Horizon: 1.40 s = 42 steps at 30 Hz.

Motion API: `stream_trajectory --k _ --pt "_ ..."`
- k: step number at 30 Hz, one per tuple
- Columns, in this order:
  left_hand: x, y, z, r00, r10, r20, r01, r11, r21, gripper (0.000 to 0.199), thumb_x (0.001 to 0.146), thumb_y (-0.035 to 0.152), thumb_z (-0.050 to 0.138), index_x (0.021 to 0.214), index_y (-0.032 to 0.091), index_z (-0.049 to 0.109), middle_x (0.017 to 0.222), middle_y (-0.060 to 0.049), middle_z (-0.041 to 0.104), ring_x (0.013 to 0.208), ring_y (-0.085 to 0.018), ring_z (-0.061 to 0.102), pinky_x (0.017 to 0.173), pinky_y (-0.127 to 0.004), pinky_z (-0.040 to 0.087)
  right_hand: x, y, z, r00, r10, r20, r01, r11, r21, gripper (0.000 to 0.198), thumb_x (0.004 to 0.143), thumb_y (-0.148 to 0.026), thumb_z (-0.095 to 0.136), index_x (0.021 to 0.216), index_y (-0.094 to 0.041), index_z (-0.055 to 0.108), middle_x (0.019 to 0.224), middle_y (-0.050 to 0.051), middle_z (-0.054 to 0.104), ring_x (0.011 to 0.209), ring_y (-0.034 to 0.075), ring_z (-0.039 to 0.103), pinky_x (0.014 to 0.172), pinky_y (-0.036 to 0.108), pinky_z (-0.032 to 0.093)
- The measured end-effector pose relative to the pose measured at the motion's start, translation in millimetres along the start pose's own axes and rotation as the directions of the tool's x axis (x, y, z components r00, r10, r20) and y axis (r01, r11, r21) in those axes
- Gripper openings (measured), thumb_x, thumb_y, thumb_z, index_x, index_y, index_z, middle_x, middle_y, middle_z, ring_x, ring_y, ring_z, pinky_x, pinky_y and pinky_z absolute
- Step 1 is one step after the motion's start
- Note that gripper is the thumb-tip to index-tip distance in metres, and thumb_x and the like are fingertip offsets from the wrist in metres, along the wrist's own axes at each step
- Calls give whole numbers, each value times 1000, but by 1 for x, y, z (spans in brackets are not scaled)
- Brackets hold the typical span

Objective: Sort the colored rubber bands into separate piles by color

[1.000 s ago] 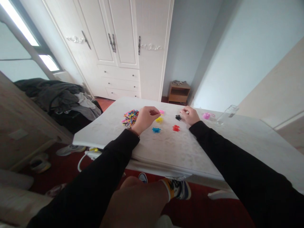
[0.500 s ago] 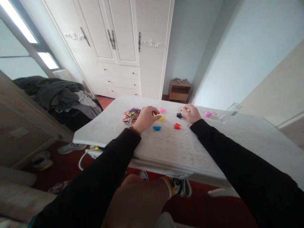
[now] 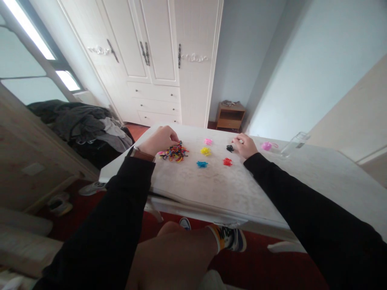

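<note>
Both arms are covered by long black sleeves that run to the wrists, plain and without print, loose enough to crease along the forearms. At the cuff of the left sleeve [image 3: 133,177] a brown band [image 3: 140,154] circles the wrist, with a small dark piece at its near end. The left hand [image 3: 159,139] and the right hand [image 3: 245,146] are bare, without gloves or rings that can be made out. Below, a bare knee [image 3: 178,253] shows, and past it a white sock [image 3: 220,237] with dark lettering inside a blue and orange shoe [image 3: 236,240].
</note>
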<state>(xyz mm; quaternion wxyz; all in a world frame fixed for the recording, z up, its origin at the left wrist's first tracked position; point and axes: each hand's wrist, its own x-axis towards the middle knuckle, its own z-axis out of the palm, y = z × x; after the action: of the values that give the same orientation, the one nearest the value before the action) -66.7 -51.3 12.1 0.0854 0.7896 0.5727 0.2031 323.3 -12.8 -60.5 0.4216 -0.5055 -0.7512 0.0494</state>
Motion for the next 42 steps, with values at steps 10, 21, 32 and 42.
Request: stream_trajectory --k 10,21,32,42 --pt "2 4 5 994 20 110 -29 997 75 15 68 10 75 73 20 84 78 -6 81 77 -23 73 72 -27 51 0 -3 0 1000 7 18 -6 1000 -1 23 89 -33 55 70 -24 66 82 7 67 87 25 62 80 38 49" --pt "-1 8 -1 995 24 98 -38 990 137 17 73 10 65 71 18 80 79 -9 80 79 -23 72 74 -29 49 0 -3 0 1000 -8 29 7 1000 9 22 87 -32 55 70 -24 67 83 6 70 86 25 62 77 37 49" --pt "-3 11 -5 995 83 52 -91 978 188 18 77 10 59 79 16 77 78 -9 76 73 -21 66 67 -30 41 -1 -1 1 999 3 46 -4 1000 10 22 88 -33 55 72 -24 68 87 7 71 91 26 63 79 38 49" --pt "-3 8 -6 995 92 46 -100 973 206 17 78 11 59 83 16 75 78 -6 74 69 -18 62 68 -28 41 0 0 1 998 -25 58 25 1000 -6 23 88 -32 55 72 -23 68 86 8 71 93 26 63 79 38 49"
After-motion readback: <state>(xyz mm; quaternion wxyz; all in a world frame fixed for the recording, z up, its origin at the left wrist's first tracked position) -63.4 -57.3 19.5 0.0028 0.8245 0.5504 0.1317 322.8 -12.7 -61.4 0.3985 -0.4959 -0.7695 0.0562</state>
